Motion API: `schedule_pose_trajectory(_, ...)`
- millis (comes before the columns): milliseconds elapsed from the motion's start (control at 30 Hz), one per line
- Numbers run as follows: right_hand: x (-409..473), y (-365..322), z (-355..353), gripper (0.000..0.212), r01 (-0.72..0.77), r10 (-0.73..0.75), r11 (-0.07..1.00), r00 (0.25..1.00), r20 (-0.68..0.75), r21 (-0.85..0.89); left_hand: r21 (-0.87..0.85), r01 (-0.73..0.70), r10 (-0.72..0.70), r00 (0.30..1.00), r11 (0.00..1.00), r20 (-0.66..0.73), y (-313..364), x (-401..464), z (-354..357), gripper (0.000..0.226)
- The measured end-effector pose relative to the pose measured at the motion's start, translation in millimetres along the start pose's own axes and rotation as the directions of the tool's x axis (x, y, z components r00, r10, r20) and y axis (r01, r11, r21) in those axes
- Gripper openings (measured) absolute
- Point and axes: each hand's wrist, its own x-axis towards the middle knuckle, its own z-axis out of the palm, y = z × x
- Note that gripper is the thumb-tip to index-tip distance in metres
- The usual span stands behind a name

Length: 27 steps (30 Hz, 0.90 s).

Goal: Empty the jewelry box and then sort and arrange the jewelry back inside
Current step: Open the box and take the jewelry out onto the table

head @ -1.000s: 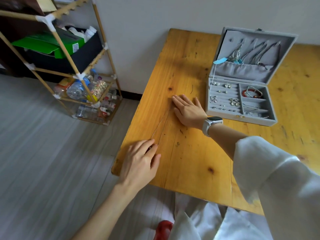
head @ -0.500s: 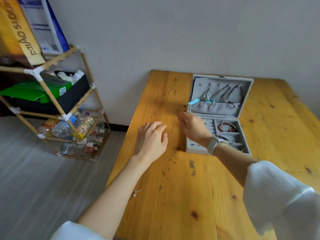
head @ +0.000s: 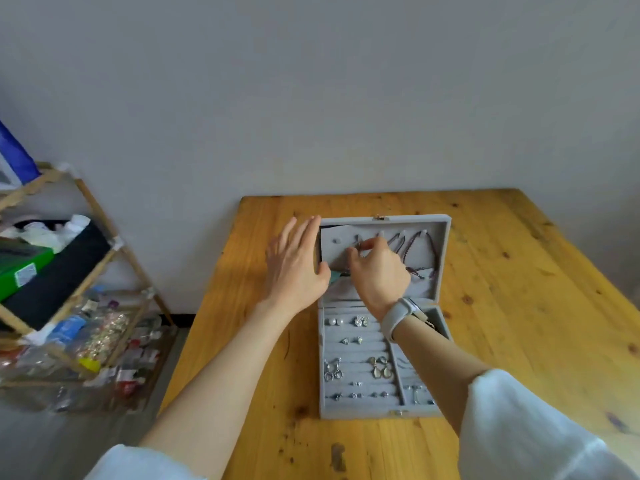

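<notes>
grey velvet jewelry box [head: 360, 408] open on wooden table [head: 519, 306] | left hand [head: 298, 268] fingers straight, against lid's left edge | right hand [head: 377, 271] pinching thin necklace [head: 359, 244] inside lid

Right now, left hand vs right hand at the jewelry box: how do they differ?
The left hand is flat, fingers straight, against the outer left edge of the jewelry box lid; the right hand is inside the lid with fingers curled, pinching at a necklace hook. The left wrist is bare; the right wears a grey watch. The left holds nothing I can see. Both reach the lid, not the earring tray.
</notes>
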Motion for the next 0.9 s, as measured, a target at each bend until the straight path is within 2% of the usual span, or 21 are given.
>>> schedule_pose_trajectory(167,3,2,8,0.023,-0.089,0.091,0.991,0.996,-0.023,0.101,-0.034,-0.034,0.029,0.992,0.999,-0.122,-4,-1,13,0.063)
schedule_pose_trajectory(400,4,6,9,0.021,0.024,-0.001,0.989,0.988,-0.156,0.146,-0.054,-0.042,0.019,0.927,0.998,-0.374,3,10,17,0.03)
schedule_pose_trajectory(500,8,8,7,0.021,0.106,-0.079,0.988,0.971,-0.226,0.111,-0.08,-0.034,0.0,0.917,0.996,-0.398,7,12,21,0.028)
schedule_pose_trajectory(700,10,17,2,0.016,0.337,-0.265,0.927,0.897,-0.354,0.162,-0.081,-0.004,-0.03,0.91,0.997,-0.413,11,10,22,0.027)
schedule_pose_trajectory(900,-25,38,-26,0.002,0.454,-0.411,0.809,0.891,-0.194,0.373,-0.098,0.031,-0.061,0.945,0.995,-0.322,20,-4,10,0.038)
